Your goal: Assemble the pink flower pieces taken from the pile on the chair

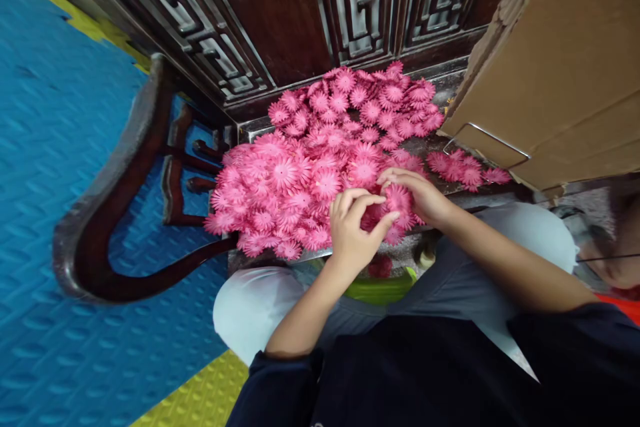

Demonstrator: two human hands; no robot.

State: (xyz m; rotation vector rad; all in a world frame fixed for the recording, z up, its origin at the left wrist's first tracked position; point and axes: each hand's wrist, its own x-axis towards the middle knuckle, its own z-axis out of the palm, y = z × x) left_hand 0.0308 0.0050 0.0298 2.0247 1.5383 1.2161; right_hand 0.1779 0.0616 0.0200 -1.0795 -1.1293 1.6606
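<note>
Near the front edge of the surface, the left hand has fingers spread beside one pink flower; whether the right hand pinches it is unclear. Handling this flower seemingly calls next for a light grip.

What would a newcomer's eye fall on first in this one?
Probably the heap of bright pink flowers in the middle, with the left hand and right hand at its near edge. Then the curved dark armrest at left, against the blue mat, and the brown cardboard at upper right.
</note>
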